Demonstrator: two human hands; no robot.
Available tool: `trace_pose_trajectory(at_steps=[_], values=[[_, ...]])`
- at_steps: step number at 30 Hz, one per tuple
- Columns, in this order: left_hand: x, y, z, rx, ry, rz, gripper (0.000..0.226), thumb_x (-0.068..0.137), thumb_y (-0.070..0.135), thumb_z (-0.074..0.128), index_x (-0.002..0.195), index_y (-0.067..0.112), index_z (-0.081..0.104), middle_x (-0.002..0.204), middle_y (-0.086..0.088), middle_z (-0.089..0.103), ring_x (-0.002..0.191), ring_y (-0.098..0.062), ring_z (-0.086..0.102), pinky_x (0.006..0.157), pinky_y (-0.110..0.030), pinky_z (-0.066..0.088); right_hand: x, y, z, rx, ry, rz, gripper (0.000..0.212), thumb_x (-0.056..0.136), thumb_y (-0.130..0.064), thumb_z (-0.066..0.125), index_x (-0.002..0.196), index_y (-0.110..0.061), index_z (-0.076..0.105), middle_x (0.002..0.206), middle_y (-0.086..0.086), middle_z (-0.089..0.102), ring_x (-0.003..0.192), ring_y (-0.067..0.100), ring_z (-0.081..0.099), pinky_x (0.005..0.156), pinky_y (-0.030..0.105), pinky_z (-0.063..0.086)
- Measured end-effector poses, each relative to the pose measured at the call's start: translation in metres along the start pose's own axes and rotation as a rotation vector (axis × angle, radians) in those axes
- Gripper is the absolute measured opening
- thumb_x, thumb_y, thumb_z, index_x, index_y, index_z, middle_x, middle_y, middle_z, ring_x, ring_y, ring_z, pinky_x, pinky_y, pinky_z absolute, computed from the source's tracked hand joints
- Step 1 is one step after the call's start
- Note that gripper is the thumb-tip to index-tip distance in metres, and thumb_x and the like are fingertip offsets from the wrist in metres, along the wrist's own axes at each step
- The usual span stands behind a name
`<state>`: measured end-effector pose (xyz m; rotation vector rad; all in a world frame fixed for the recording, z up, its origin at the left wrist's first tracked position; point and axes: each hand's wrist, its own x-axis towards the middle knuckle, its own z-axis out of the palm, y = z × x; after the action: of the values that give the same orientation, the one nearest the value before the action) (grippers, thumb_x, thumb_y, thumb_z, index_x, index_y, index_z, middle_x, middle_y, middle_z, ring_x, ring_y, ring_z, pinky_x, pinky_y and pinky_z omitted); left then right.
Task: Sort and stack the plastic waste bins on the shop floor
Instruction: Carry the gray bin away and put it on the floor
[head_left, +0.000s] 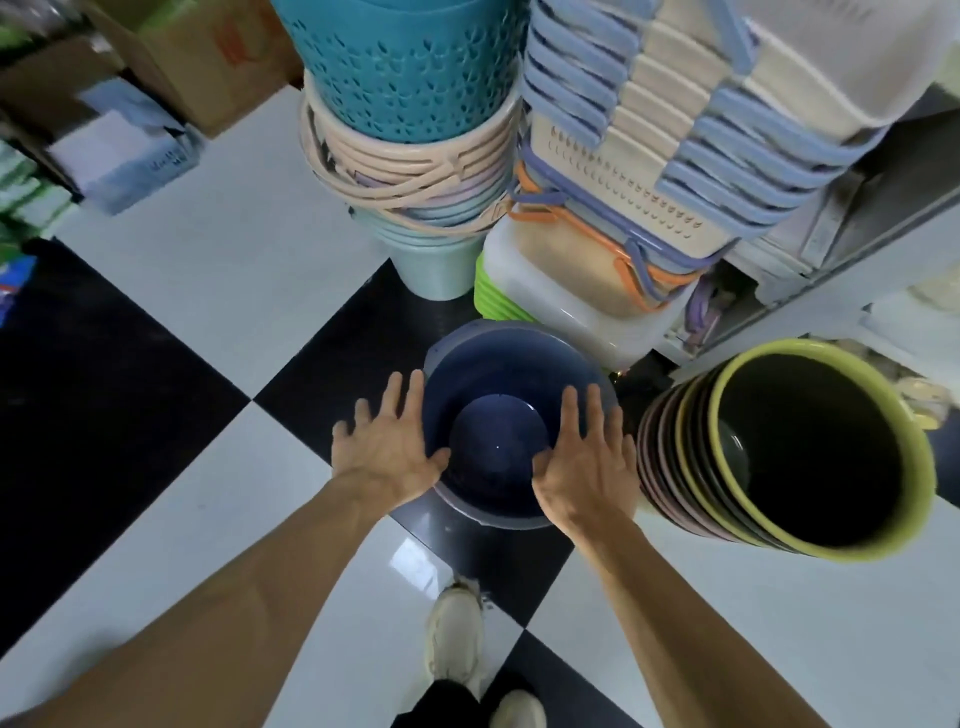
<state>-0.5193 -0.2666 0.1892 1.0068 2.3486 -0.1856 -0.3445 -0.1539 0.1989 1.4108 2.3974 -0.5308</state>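
Observation:
A dark blue round bin (498, 374) stands upright on the checkered floor in front of me, its mouth facing up. My left hand (389, 447) hovers at its left rim with fingers spread and straight. My right hand (587, 457) is at the right rim, fingers straight, thumb reaching over the inside. Neither hand grips the bin. To the right stands a tall nested stack of bins (810, 447) with a yellow-green one on top and pink and dark rims below.
Behind the blue bin rise a stack of pastel buckets (421, 197) topped by a teal perforated basket (395, 67), and cream baskets with blue handles (675, 135) on clear tubs. Cardboard boxes (171, 57) sit at the back left. My shoes (457, 634) are below.

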Motion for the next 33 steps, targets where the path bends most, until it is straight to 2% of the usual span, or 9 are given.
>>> trace_pose_trajectory(at_steps=[4, 8, 15, 20, 24, 30, 33], values=[[-0.055, -0.032, 0.018, 0.049, 0.057, -0.001, 0.099, 0.084, 0.072, 0.041, 0.152, 0.032, -0.019, 0.163, 0.003, -0.013, 0.148, -0.039, 0.003, 0.116, -0.057, 0.017, -0.037, -0.023, 0.008, -0.017, 0.056, -0.14, 0.075, 0.094, -0.043, 0.042, 0.155, -0.024, 0.004, 0.164, 0.006, -0.002, 0.149, 0.033, 0.001, 0.12, 0.049, 0.01], [-0.106, -0.082, 0.039, 0.109, 0.114, -0.057, 0.098, 0.084, 0.077, 0.033, 0.15, 0.032, -0.024, 0.162, -0.001, -0.019, 0.148, -0.04, 0.001, 0.116, -0.057, 0.014, -0.07, -0.055, 0.025, -0.081, 0.075, -0.282, 0.076, 0.092, -0.046, 0.045, 0.155, -0.024, 0.009, 0.164, 0.008, 0.003, 0.148, 0.036, 0.006, 0.118, 0.052, 0.016], [-0.179, -0.198, 0.087, 0.089, 0.055, -0.236, 0.098, 0.086, 0.076, 0.031, 0.145, 0.034, -0.034, 0.158, -0.001, -0.032, 0.148, -0.04, -0.011, 0.117, -0.056, 0.004, -0.13, -0.137, 0.082, -0.131, 0.063, -0.446, 0.078, 0.09, -0.051, 0.048, 0.154, -0.022, 0.014, 0.162, 0.011, 0.012, 0.148, 0.036, 0.013, 0.118, 0.053, 0.02], [-0.231, -0.297, 0.125, 0.034, 0.043, -0.304, 0.095, 0.086, 0.075, 0.033, 0.148, 0.036, -0.028, 0.16, -0.001, -0.025, 0.149, -0.039, -0.002, 0.116, -0.057, 0.009, -0.189, -0.209, 0.138, -0.154, -0.023, -0.518, 0.078, 0.094, -0.052, 0.04, 0.156, -0.025, 0.002, 0.164, 0.007, -0.003, 0.149, 0.033, 0.002, 0.12, 0.049, 0.013], [-0.265, -0.383, 0.167, 0.033, 0.059, -0.32, 0.094, 0.086, 0.076, 0.033, 0.15, 0.035, -0.023, 0.162, -0.003, -0.018, 0.148, -0.041, 0.006, 0.114, -0.058, 0.017, -0.237, -0.268, 0.194, -0.157, -0.056, -0.545, 0.077, 0.094, -0.051, 0.04, 0.155, -0.025, 0.001, 0.164, 0.006, -0.004, 0.149, 0.034, 0.002, 0.12, 0.05, 0.013], [-0.314, -0.509, 0.241, -0.083, 0.081, -0.384, 0.09, 0.084, 0.071, 0.04, 0.153, 0.034, -0.006, 0.164, -0.003, -0.003, 0.146, -0.039, 0.017, 0.112, -0.06, 0.025, -0.302, -0.348, 0.292, -0.163, -0.144, -0.577, 0.076, 0.096, -0.053, 0.034, 0.155, -0.027, -0.006, 0.163, 0.005, -0.011, 0.149, 0.032, -0.002, 0.121, 0.048, 0.011], [-0.328, -0.562, 0.278, -0.105, 0.041, -0.45, 0.089, 0.085, 0.072, 0.038, 0.153, 0.034, -0.007, 0.164, -0.001, -0.005, 0.147, -0.037, 0.013, 0.115, -0.057, 0.023, -0.324, -0.383, 0.345, -0.17, -0.198, -0.603, 0.076, 0.096, -0.055, 0.033, 0.154, -0.029, -0.009, 0.163, 0.004, -0.013, 0.149, 0.031, -0.004, 0.121, 0.047, 0.011]])
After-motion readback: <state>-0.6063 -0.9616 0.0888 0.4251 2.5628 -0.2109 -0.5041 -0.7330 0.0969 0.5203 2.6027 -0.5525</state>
